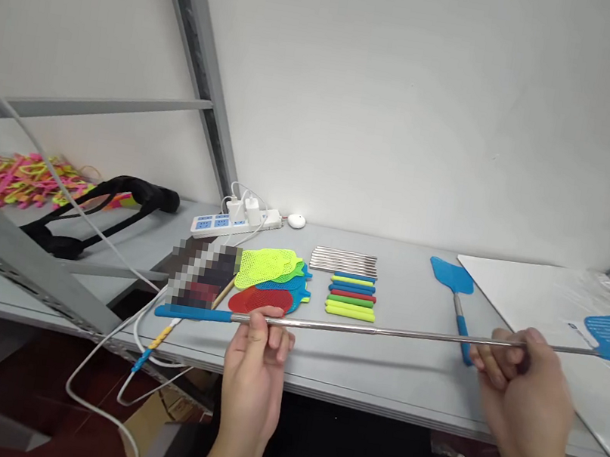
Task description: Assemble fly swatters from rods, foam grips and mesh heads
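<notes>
A long telescopic fly swatter [409,334] with a blue handle, steel rod and blue head is held level across the front of the table. My left hand [256,374] is closed around the rod just right of the blue handle. Farther along, my right hand [530,392] grips the rod near the head. Behind the right hand lies a shorter blue fly swatter [451,276], its rod collapsed. Loose mesh swatter heads [267,269] in lime, green, blue and red overlap beyond my left hand. Beside them are a row of steel rods [343,262] and several coloured handles [352,299].
A white power strip [219,223] with plugged-in chargers stands by the wall, cables hanging over the front edge. A metal shelf post [204,61] rises at left. Black headgear [144,193] and a pink-yellow pile [31,180] lie beyond it. White plastic packaging [529,300] covers the right side.
</notes>
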Action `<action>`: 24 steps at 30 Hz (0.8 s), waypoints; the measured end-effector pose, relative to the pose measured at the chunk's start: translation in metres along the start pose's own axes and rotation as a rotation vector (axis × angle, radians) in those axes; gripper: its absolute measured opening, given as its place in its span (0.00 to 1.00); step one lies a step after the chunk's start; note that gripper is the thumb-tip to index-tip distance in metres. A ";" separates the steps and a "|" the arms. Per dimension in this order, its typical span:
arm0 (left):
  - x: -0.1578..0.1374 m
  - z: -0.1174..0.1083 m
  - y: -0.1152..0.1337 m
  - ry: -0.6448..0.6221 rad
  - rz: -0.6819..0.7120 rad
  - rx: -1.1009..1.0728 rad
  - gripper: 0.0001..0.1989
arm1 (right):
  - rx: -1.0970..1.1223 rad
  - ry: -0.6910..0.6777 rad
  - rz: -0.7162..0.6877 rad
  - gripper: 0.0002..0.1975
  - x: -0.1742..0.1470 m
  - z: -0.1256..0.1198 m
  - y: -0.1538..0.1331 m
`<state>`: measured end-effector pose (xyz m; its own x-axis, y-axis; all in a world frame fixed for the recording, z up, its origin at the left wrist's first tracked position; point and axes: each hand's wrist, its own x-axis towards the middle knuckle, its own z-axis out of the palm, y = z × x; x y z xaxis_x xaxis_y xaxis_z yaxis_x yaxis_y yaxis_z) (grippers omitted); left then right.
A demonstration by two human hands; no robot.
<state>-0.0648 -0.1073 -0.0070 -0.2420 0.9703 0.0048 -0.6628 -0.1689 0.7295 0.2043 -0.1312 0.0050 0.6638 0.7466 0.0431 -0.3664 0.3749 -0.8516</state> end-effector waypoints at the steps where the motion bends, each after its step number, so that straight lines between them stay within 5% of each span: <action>1: -0.002 0.001 -0.002 -0.012 -0.021 0.002 0.13 | -0.018 -0.032 0.016 0.18 -0.005 0.003 0.002; 7: -0.016 0.005 -0.014 -0.131 -0.146 0.043 0.15 | -0.088 -0.272 0.085 0.22 -0.025 0.013 0.016; 13: -0.034 0.014 -0.026 -0.227 -0.238 0.090 0.15 | -0.127 -0.369 0.138 0.23 -0.032 0.009 0.023; 18: -0.026 0.011 -0.019 -0.124 -0.148 0.039 0.14 | -0.194 -0.432 0.170 0.24 -0.037 0.009 0.025; 24: 0.003 -0.006 0.029 0.091 0.076 -0.099 0.11 | -0.176 -0.286 0.155 0.26 -0.027 0.013 0.013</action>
<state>-0.0892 -0.1101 0.0102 -0.3544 0.9350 -0.0074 -0.7053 -0.2622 0.6586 0.1729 -0.1394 -0.0003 0.3911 0.9199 0.0295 -0.3142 0.1635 -0.9352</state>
